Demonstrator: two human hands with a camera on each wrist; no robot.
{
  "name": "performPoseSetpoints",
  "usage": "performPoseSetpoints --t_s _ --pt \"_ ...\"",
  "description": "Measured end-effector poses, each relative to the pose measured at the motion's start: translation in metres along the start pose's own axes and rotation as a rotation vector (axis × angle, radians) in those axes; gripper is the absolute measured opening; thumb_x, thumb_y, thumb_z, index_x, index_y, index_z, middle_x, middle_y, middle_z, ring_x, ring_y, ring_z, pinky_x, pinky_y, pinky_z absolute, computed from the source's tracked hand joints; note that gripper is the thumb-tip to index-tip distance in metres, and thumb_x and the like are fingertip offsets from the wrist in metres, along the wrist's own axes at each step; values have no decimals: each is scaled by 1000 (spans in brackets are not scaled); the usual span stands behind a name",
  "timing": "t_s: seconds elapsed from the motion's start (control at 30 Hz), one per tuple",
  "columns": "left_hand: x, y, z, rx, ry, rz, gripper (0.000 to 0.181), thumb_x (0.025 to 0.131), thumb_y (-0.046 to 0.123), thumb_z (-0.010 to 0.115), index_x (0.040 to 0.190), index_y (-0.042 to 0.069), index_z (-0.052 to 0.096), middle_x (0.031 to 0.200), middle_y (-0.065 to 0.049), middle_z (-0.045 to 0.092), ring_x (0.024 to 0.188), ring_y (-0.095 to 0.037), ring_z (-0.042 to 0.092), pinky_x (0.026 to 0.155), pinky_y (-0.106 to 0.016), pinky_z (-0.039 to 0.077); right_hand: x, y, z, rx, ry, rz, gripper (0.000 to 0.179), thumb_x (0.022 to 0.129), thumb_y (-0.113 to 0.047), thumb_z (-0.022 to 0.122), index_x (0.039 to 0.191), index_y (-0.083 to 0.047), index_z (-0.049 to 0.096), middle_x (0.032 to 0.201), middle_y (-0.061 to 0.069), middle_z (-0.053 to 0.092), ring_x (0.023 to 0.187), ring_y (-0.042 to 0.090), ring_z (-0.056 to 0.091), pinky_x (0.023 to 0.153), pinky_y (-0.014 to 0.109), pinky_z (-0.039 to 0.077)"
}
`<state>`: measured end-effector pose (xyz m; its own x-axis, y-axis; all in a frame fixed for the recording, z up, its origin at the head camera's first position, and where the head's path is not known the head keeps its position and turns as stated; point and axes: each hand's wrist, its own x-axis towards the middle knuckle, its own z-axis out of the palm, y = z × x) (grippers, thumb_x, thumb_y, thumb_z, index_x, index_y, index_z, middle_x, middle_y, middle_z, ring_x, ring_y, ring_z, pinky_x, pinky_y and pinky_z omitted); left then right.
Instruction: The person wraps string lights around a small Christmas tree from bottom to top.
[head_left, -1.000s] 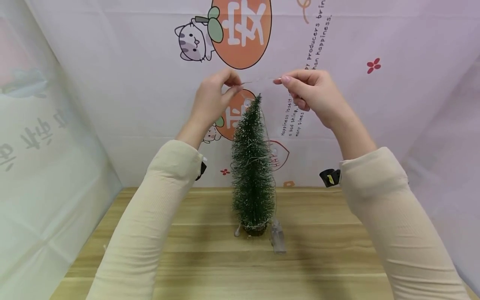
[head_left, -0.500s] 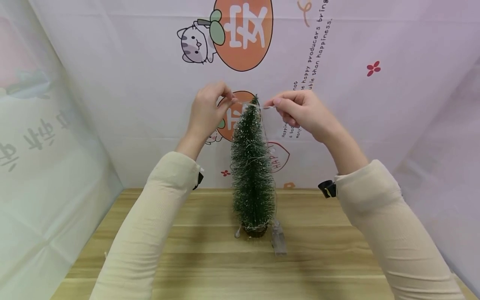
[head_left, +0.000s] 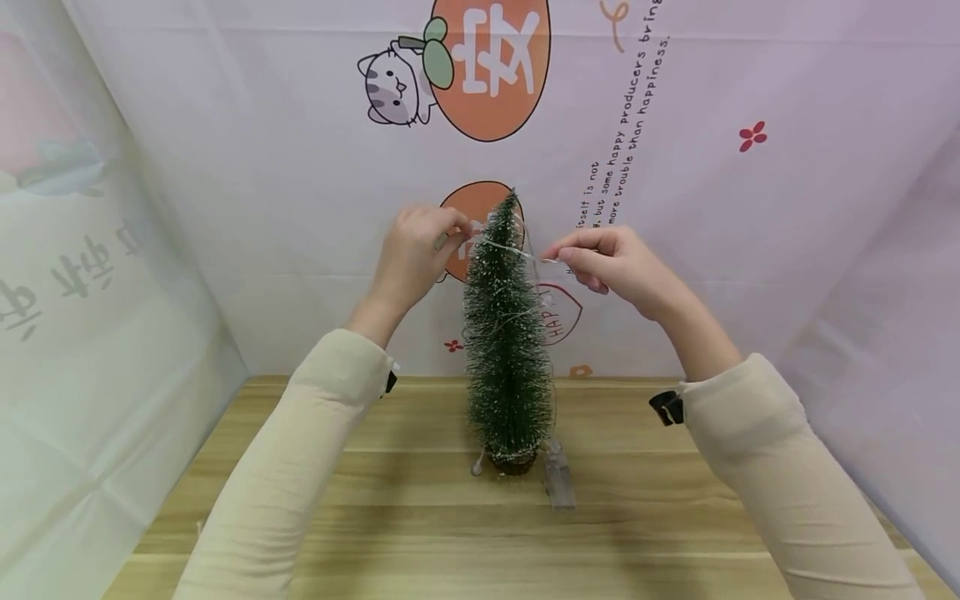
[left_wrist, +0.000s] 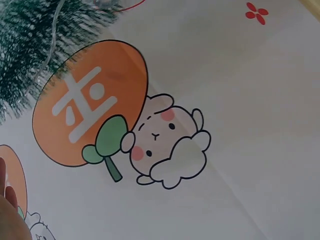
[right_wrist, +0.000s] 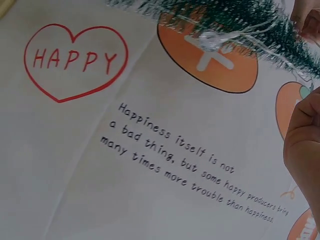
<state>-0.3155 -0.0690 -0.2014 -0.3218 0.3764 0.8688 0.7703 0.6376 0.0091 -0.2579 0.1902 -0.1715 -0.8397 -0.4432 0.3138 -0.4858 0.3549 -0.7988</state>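
A small green artificial Christmas tree (head_left: 506, 350) with frosted tips stands upright at the centre. My left hand (head_left: 416, 254) pinches a clear string-light wire (head_left: 504, 247) just left of the treetop. Right of the tree, my right hand (head_left: 618, 271) pinches the same wire between thumb and forefinger, so it crosses the front of the upper branches. More wire winds round the middle and hangs down the right side. In the right wrist view a clear bulb (right_wrist: 210, 41) shows against the branches. Only the edge of my left hand (left_wrist: 11, 212) enters the left wrist view.
A clear battery box (head_left: 558, 479) lies on the wooden table (head_left: 390, 533) beside the tree's base. One bulb (head_left: 477, 465) rests left of the base. Behind hangs a printed white cloth (head_left: 300, 167), with pale cloth along both sides too.
Both hands have come down from above the treetop to either side of it, bringing the wire from over the tip to across the upper front. The tree stays in place.
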Motion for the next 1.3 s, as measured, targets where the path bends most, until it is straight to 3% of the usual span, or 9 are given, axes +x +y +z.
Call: performPoseSetpoints --t_s 0.17,0.37,0.53,0.73,0.97,1.3 --pt "-5 0 1 19 21 50 9 90 14 64 94 9 70 92 -5 74 86 -24 66 79 -38 51 -3 13 -6 69 55 -25 21 97 -15 52 95 -25 71 59 -8 45 52 9 38 49 25 32" --pt "-3 4 3 4 47 86 11 89 16 65 95 10 71 93 -4 74 85 -22 66 76 -35 51 -3 27 -17 274 195 -59 9 92 -7 59 92 -12 67 70 -7 57 56 7 46 52 20 40" --pt "-3 7 6 1 28 110 11 89 17 65 93 9 70 95 -5 73 85 -22 65 76 -34 51 -2 34 -23 418 286 -51 14 88 1 63 86 -12 67 81 -6 66 70 6 59 68 15 52" --pt "-2 10 7 -32 10 120 10 90 16 64 94 8 68 96 -6 71 90 -22 65 79 -34 52 -1 33 -28 550 291 -85 18 90 2 58 92 -10 72 93 -1 71 82 8 68 83 16 55" --pt "-1 14 8 -26 -19 117 12 92 18 61 97 8 67 98 -5 70 93 -22 65 84 -32 52 2 33 -33 564 333 -109 20 89 2 60 102 -8 71 93 0 70 85 9 68 84 16 55" --pt "-1 18 13 -31 -31 96 15 93 21 61 96 8 66 100 -6 70 92 -23 64 87 -32 52 5 23 -35 501 437 -34 17 85 -7 69 102 -11 72 94 -1 69 90 7 68 86 13 53"
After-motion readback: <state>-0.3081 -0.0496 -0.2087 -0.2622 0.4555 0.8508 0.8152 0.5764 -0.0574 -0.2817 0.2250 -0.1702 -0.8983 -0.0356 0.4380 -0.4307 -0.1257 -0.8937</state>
